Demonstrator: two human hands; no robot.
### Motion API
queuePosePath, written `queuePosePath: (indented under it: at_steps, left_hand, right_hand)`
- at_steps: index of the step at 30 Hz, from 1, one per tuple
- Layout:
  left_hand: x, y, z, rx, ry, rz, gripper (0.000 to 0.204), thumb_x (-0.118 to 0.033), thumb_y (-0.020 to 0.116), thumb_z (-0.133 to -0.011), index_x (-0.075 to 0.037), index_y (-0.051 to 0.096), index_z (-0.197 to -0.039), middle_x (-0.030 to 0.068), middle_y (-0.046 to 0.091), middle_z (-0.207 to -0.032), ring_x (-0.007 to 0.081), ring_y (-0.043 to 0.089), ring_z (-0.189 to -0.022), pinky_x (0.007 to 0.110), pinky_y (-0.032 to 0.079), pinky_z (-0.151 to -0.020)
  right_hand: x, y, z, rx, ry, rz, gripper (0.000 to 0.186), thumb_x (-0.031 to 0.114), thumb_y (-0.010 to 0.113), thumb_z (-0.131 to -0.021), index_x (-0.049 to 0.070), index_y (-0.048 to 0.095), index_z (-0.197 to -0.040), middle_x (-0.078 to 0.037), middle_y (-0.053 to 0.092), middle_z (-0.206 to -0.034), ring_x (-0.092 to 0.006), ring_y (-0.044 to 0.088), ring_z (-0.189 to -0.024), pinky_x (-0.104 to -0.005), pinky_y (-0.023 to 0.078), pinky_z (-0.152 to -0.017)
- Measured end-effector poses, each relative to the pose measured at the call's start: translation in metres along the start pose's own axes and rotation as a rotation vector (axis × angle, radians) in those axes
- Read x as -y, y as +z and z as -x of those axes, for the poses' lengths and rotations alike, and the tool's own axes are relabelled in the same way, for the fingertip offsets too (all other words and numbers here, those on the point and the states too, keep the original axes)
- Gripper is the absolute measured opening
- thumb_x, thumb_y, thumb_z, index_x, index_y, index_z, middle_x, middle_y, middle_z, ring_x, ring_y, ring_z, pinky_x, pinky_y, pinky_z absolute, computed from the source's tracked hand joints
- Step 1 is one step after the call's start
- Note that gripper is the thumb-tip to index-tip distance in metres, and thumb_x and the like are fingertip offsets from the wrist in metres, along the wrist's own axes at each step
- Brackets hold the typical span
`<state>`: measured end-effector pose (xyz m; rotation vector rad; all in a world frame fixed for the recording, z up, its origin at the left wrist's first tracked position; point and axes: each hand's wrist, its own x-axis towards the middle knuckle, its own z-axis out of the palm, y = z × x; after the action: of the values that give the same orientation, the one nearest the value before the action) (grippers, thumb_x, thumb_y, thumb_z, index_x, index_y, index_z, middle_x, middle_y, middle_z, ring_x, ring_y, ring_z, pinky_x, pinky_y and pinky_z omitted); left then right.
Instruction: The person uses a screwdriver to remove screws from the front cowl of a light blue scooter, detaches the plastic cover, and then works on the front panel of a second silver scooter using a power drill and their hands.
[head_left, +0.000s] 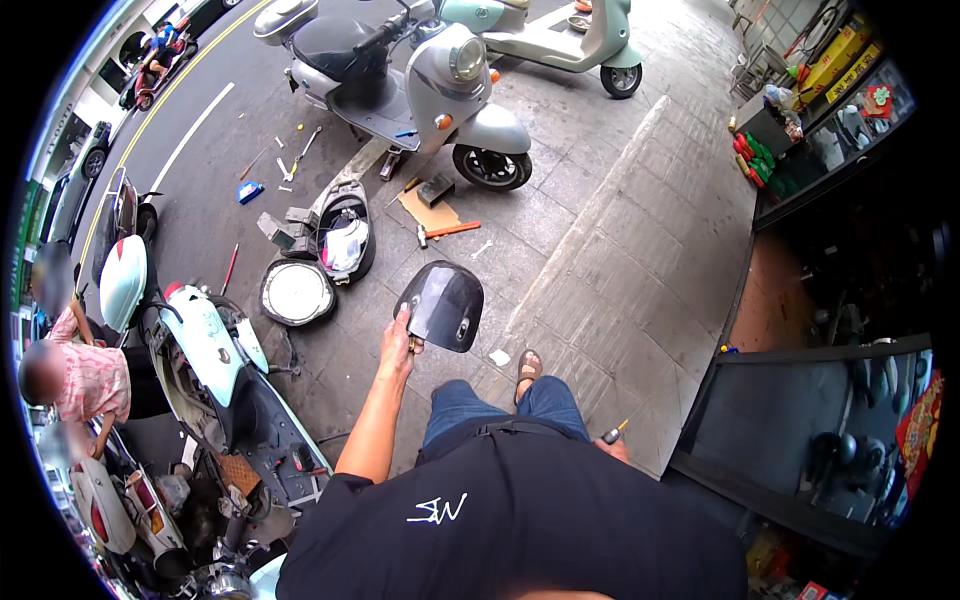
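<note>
My left hand is stretched out in front of me, closed on the lower left edge of a dark, glossy, curved panel. The panel looks like a small tinted windscreen and is held up above the pavement. Low by my right thigh, my right hand is closed round a small screwdriver-like tool with a dark handle and a yellowish shaft. My shirt hides most of that hand. To my left stands a pale blue scooter with parts of its body off and tools lying on its footboard.
Ahead are a silver scooter, an orange-handled hammer, cardboard, an open storage bucket and a round white-topped container. Wrenches lie farther off. Someone in a pink shirt is at the left. A shopfront borders the right.
</note>
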<state>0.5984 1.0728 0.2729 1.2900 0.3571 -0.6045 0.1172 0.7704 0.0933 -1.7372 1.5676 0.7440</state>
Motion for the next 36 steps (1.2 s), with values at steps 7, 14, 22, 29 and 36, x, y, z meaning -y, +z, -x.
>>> queuePosePath:
  at_steps: [7,14,22,29,36]
  left_hand:
    - [-0.02,0.075,-0.084,-0.205,-0.101,0.128,0.035,-0.041,0.058,-0.091,-0.007,0.053,-0.088,0.0023,0.05,-0.064,0.0121,0.046,-0.046,0.024,0.033,-0.037]
    - [0.036,0.127,-0.258,-0.257,-0.308,0.15,0.035,-0.04,0.061,-0.09,-0.007,0.053,-0.085,0.0034,0.052,-0.065,0.0151,0.054,-0.05,0.027,0.039,-0.039]
    - [0.111,0.193,-0.438,-0.369,-0.461,0.183,0.035,-0.04,0.065,-0.087,-0.008,0.053,-0.092,0.0039,0.054,-0.07,0.0175,0.056,-0.056,0.029,0.042,-0.045]
    - [0.251,0.201,-0.614,-0.429,-0.479,0.27,0.034,-0.04,0.068,-0.085,-0.01,0.056,-0.097,0.001,0.057,-0.077,0.0154,0.056,-0.064,0.028,0.042,-0.052]
    - [0.41,0.184,-0.717,-0.439,-0.438,0.424,0.034,-0.037,0.064,-0.088,-0.007,0.055,-0.1,0.0062,0.061,-0.086,0.0196,0.06,-0.071,0.032,0.046,-0.057]
  right_hand:
    - [0.243,-0.208,-0.062,-0.172,-0.224,0.125,0.063,0.049,0.073,-0.066,0.006,0.06,-0.111,-0.018,0.063,-0.112,-0.0322,0.058,-0.108,-0.0405,0.046,-0.093]
    - [0.41,-0.262,-0.214,-0.283,-0.39,0.287,0.068,0.052,0.072,-0.066,0.004,0.057,-0.112,-0.02,0.062,-0.11,-0.0338,0.057,-0.109,-0.0415,0.045,-0.093]
    - [0.601,-0.232,-0.382,0.165,-0.424,0.738,0.083,0.056,0.069,-0.07,0.004,0.045,-0.131,-0.019,0.052,-0.127,-0.032,0.051,-0.118,-0.0391,0.042,-0.099]
    - [0.717,-0.091,-0.588,0.231,-0.708,1.076,0.083,0.057,0.063,-0.077,0.007,0.038,-0.138,-0.015,0.048,-0.131,-0.0298,0.048,-0.122,-0.0381,0.037,-0.103]
    - [0.753,0.024,-0.729,0.089,-0.841,1.215,0.071,0.056,0.062,-0.08,0.006,0.046,-0.128,-0.016,0.053,-0.126,-0.0316,0.053,-0.117,-0.0394,0.044,-0.097]
